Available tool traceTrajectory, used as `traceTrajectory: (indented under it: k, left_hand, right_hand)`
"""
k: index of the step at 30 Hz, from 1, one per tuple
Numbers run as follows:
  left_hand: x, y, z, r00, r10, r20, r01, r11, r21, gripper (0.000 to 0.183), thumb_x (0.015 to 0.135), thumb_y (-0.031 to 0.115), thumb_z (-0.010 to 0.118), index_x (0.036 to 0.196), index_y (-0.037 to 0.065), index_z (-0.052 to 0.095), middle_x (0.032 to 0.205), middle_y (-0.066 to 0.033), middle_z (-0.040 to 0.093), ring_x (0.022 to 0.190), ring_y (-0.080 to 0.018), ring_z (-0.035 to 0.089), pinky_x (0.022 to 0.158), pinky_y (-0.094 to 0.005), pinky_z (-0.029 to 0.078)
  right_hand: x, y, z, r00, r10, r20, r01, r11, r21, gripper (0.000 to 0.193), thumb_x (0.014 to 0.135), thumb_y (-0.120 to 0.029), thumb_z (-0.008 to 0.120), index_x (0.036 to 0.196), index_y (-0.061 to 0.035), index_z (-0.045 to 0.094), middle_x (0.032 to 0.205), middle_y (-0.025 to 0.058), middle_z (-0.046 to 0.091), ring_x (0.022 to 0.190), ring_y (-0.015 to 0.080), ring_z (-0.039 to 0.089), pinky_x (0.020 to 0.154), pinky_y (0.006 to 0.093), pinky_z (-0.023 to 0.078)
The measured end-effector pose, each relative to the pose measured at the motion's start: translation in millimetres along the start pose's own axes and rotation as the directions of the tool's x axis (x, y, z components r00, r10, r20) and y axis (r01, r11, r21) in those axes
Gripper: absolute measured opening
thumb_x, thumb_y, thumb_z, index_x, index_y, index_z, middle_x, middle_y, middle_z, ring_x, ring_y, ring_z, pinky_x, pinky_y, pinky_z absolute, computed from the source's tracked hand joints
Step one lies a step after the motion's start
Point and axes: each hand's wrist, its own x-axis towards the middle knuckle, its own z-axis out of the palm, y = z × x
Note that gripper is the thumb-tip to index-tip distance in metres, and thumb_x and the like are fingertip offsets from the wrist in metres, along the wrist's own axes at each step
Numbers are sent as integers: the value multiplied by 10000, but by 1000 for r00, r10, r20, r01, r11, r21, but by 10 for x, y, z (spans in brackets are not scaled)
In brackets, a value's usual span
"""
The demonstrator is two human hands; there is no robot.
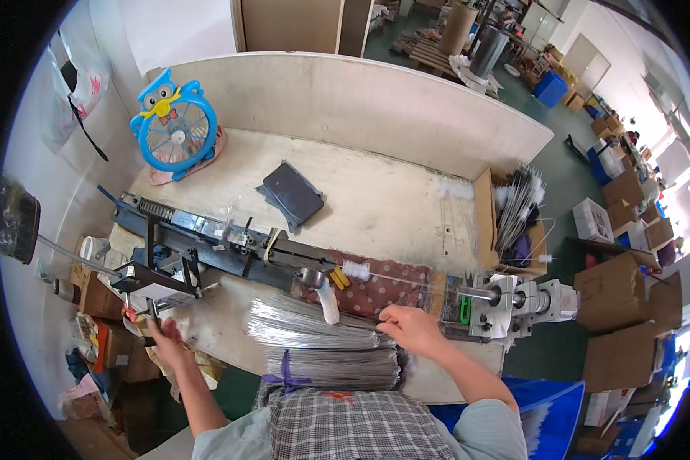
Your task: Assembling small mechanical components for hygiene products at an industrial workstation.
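Observation:
My left hand [169, 341] is at the black lever handle [153, 308] on the left of a long metal bench machine [215, 238], its fingers curled round the handle. My right hand [414, 330] is closed in a pinch at the right ends of a loose bundle of thin metal wires [284, 326]; whatever lies between its fingertips is too small to make out. Nearer me lies a second wire bundle [345, 369], tied with a purple ribbon [287, 373]. A white bristle brush [356, 270] sits in line with the machine, left of the metal spindle [479, 293].
A blue cartoon fan [178, 134] stands at the back left. A dark flat case [295, 195] lies behind the machine. At the right, a cardboard box [484, 215] holds wire brushes [520, 203]. Below the bench's right end is a blue bin [556, 410]. A low partition [345, 100] borders the back.

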Motion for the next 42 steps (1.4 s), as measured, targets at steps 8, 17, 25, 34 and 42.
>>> traceTrajectory:
  k: [8,17,25,34,42]
  left_hand:
    - [-1458,-398,565,646,-499,578,602,798,16,193,882,182,540,975,21,593,914,-86,633,880,-201,622,768,-297,538]
    - [-2822,-441,1285,516,-543,662,138,816,561,198,866,204,548,982,55,489,872,-83,593,774,-201,588,715,-335,467]
    - [-2637,680,1464,-111,-620,776,821,383,424,420,932,462,409,898,77,574,539,26,385,402,-90,349,475,-248,347]
    - [-3184,141,1536,-337,-390,857,68,898,436,173,901,184,541,941,22,585,849,-103,619,729,-154,608,638,-294,498]
    - [-3716,-729,2249,-459,-210,863,-671,719,-181,278,777,165,598,1041,82,569,933,-117,625,841,-331,595,743,-412,477]
  right_hand:
    - [49,93,-97,995,-101,3,101,995,14,182,804,-228,628,899,-74,650,808,85,662,763,279,633,662,365,494]
    - [-22,81,-16,990,-27,140,-7,971,239,211,813,-241,624,927,-67,651,830,109,675,736,275,646,667,358,498]
    - [-167,180,-283,957,-267,-114,260,963,-77,128,836,-160,567,916,-92,639,852,89,631,805,290,611,682,395,496]
    - [-175,-58,-348,953,-302,25,289,884,-367,202,744,-60,565,941,-90,593,877,85,522,762,283,610,589,380,489]
    - [-188,-53,-117,979,-192,73,200,820,-536,297,708,-50,544,999,-25,592,776,162,619,668,313,621,509,419,497]
